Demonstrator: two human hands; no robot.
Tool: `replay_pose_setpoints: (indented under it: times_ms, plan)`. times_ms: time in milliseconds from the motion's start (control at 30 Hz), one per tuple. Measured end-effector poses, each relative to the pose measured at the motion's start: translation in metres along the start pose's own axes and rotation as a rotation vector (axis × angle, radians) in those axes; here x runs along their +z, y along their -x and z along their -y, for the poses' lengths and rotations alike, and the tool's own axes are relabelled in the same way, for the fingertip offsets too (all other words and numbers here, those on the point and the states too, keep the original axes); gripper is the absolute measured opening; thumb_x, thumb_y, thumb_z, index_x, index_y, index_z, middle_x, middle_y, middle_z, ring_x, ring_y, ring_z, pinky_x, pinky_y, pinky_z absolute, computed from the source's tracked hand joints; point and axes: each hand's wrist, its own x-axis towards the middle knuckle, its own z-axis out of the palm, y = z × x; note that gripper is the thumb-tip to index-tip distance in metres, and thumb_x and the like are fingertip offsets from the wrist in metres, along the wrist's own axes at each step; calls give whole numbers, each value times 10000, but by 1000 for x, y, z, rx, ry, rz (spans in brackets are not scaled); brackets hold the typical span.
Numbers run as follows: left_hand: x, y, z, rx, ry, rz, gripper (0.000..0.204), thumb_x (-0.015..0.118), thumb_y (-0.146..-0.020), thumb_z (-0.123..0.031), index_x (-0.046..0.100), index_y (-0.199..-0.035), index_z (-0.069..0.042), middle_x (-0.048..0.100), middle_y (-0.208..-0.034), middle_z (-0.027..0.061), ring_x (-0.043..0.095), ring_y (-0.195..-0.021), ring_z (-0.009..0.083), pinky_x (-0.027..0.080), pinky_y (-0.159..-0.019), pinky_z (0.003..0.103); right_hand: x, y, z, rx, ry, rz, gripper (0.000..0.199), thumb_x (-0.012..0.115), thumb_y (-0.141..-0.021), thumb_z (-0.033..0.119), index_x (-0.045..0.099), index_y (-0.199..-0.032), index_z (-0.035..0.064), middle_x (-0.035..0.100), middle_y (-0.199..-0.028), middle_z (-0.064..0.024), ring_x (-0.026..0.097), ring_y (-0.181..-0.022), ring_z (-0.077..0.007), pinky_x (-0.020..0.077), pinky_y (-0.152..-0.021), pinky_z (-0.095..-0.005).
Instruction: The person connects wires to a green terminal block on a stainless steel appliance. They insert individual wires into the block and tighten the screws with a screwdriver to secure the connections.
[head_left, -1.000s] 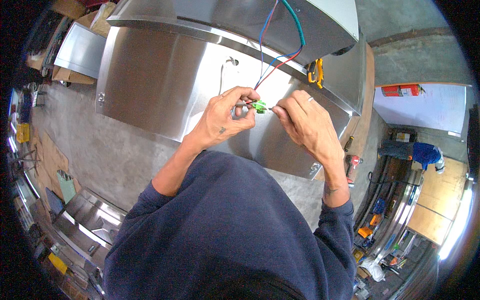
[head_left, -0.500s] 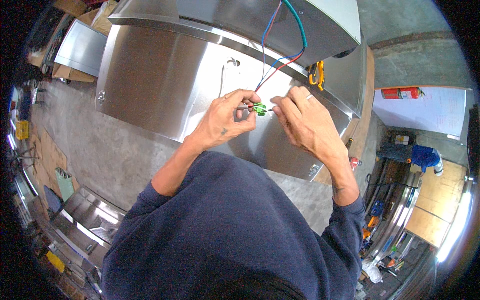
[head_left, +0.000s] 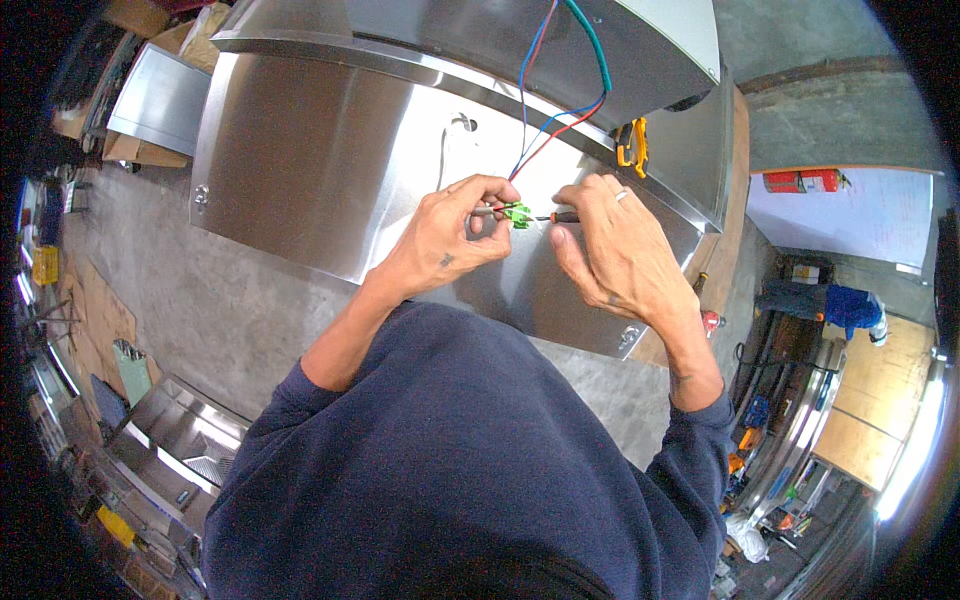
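The left hand (head_left: 455, 235) pinches a small green terminal connector (head_left: 518, 214) at its fingertips while the right hand (head_left: 610, 250), closed around a small screwdriver (head_left: 556, 216), sets the tip into it, so the red and blue wires (head_left: 545, 140) seem mid-fastening, not yet finished.

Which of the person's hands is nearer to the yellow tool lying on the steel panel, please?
The right hand is nearer: the yellow tool lies just above its knuckles. The left hand is farther off to the left, pinching the small green connector.
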Motion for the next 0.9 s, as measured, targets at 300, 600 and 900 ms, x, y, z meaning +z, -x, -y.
replay_pose_setpoints:
  times_ms: [300,600,900]
  plan:
    - [2,2,3,57,-28,10,446,799,-826,-49,683,-1256,-70,739,-1039,42,652,-863,93,517,-708,245,2,10,-2,66,10,100,231,692,-997,258,555,-974,73,565,-867,-104,623,-796,-304,529,-692,-434]
    - [2,1,-1,-4,-32,38,445,800,-820,-55,680,-1249,-70,732,-1025,33,647,-856,90,508,-696,246,-5,4,0,24,-36,61,235,692,-989,260,555,-966,71,585,-882,-102,628,-833,-301,526,-705,-423]
    - [4,5,3,45,-36,36,437,790,-824,-54,673,-1245,-68,719,-1001,38,641,-828,112,516,-717,258,7,9,2,45,-30,43,268,684,-1008,290,550,-936,69,622,-845,-117,654,-774,-323,533,-663,-449]
